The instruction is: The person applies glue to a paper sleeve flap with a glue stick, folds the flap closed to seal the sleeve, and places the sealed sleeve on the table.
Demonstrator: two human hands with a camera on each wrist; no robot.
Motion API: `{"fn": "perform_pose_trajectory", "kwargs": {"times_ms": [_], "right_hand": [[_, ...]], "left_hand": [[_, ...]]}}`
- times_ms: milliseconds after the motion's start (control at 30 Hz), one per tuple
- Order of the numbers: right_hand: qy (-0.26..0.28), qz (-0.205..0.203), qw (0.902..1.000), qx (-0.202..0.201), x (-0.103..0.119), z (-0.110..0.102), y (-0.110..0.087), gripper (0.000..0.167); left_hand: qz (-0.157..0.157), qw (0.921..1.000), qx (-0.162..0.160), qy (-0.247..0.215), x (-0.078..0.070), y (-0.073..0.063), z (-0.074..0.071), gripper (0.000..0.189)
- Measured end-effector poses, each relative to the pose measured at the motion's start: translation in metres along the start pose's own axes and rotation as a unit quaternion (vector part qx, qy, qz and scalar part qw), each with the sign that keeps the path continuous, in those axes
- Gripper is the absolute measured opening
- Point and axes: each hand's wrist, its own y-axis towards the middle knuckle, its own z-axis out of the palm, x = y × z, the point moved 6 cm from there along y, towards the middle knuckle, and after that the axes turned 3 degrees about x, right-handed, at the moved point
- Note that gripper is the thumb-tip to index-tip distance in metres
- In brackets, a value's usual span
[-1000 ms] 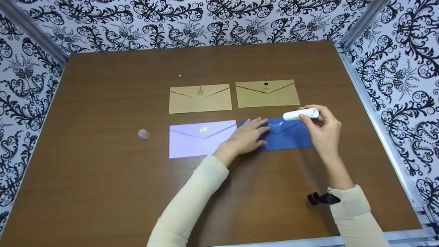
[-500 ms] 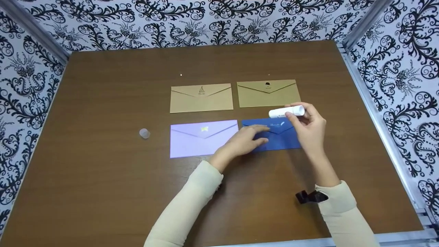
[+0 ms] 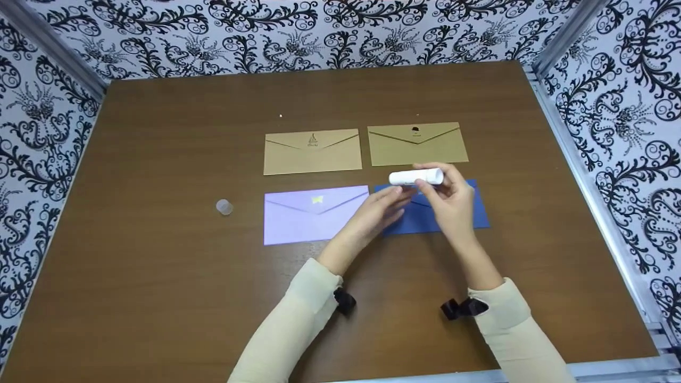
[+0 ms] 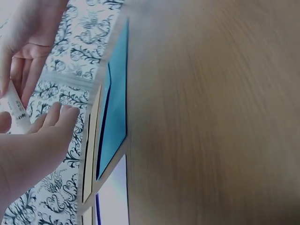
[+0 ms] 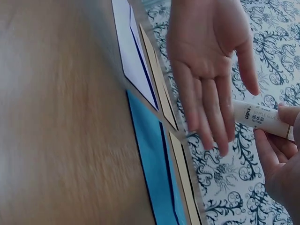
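A white glue stick (image 3: 408, 177) lies nearly level between the thumb and fingers of my right hand (image 3: 451, 205), above the blue envelope (image 3: 433, 219). My left hand (image 3: 372, 217) is raised at the glue stick's left end, its fingers extended and the palm turned toward it. In the right wrist view the left fingers (image 5: 213, 110) look straight, and the printed glue stick (image 5: 262, 118) passes close behind them; whether they touch cannot be told. Both hands partly cover the blue envelope. A small translucent cap (image 3: 224, 207) rests on the table to the left.
A lilac envelope (image 3: 303, 223) lies left of the blue one. Behind them are a tan envelope (image 3: 313, 162) and an olive-gold envelope (image 3: 417, 154). All rest on a brown wooden table (image 3: 159, 298), with patterned panels (image 3: 266, 37) and metal rails around it.
My right hand has moved left with the glue stick. My left hand has lifted off the blue envelope and turned its palm toward the stick. The envelopes and cap stay put.
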Motion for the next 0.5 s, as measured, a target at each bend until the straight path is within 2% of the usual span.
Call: {"fn": "perform_pose_trajectory", "kwargs": {"times_ms": [67,200,367,500], "right_hand": [[0.013,0.003,0.9999,0.009,-0.002,0.005,-0.001,0.027],[0.037,0.013,0.9989,0.027,-0.005,0.014,-0.004,0.028],[0.064,0.044,0.9962,0.037,-0.01,0.025,-0.008,0.031],[0.124,0.114,0.9845,0.051,-0.018,0.037,-0.014,0.035]], "left_hand": [[-0.002,0.9982,-0.016,-0.058,-0.001,-0.001,-0.003,0.049],[0.003,0.9903,-0.053,-0.128,-0.004,-0.004,-0.01,0.049],[0.029,0.9836,-0.089,-0.154,-0.01,-0.009,-0.022,0.048],[0.058,0.9809,-0.105,-0.153,-0.014,-0.014,-0.035,0.047]]}}
